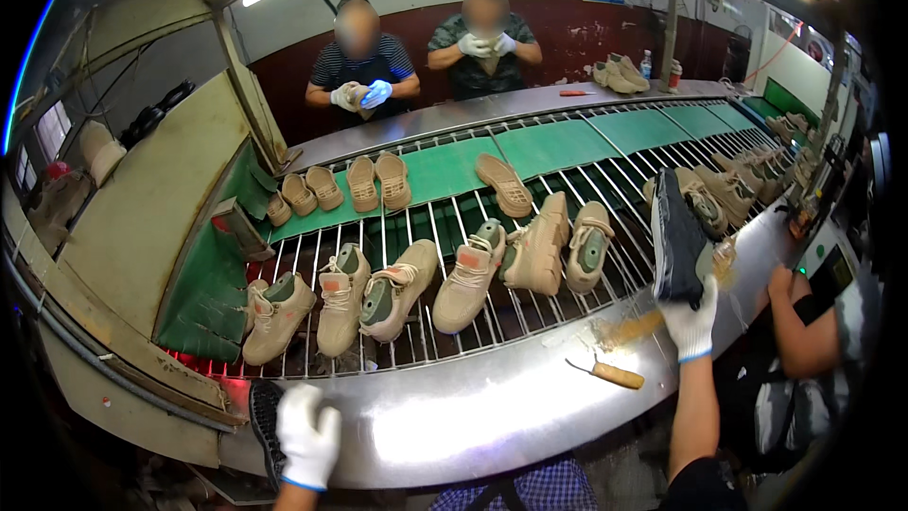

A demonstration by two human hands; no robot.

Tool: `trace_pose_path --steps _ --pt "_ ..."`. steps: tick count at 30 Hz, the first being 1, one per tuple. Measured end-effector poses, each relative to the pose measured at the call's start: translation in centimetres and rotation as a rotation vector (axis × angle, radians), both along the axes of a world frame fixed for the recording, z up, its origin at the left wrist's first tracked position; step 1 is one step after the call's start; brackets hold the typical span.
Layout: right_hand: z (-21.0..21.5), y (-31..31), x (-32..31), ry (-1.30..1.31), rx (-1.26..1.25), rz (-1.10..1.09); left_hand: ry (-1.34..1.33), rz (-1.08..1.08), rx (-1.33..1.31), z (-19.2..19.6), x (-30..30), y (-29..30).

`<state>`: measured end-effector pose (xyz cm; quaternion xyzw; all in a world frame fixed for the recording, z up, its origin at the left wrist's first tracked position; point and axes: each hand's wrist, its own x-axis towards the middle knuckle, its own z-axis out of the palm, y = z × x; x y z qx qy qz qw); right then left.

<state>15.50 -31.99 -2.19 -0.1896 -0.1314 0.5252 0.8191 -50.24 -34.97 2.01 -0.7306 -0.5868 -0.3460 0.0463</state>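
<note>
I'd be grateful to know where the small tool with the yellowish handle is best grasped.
Probably by its handle, from above on the right: the tool lies flat, that thick end pointing right, while its thin metal end points left and offers less to hold.

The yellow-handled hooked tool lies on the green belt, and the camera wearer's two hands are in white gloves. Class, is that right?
The tool's place is wrong: in the head view, the yellow-handled hooked tool lies on the metal ledge. The wearer's left hand and right hand are indeed in white gloves.
</note>
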Motion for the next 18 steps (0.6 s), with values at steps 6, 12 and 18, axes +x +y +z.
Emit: trace_pose_path --steps 6,12,18 --pt "-2.6 -10.0 -11.2 0.550 -0.004 0.736 0.020 0.688 -0.453 -7.2 -16.7 3.4" --pt "-1.6 -19.7 -23.1 0.923 -0.102 1.018 -0.459 0.282 -0.791 -4.1 -18.4 2.7" --pt "-3.0 -25.5 -27.0 0.880 -0.276 0.899 -1.293 -0.250 -0.776 0.2 -2.5 -2.1"
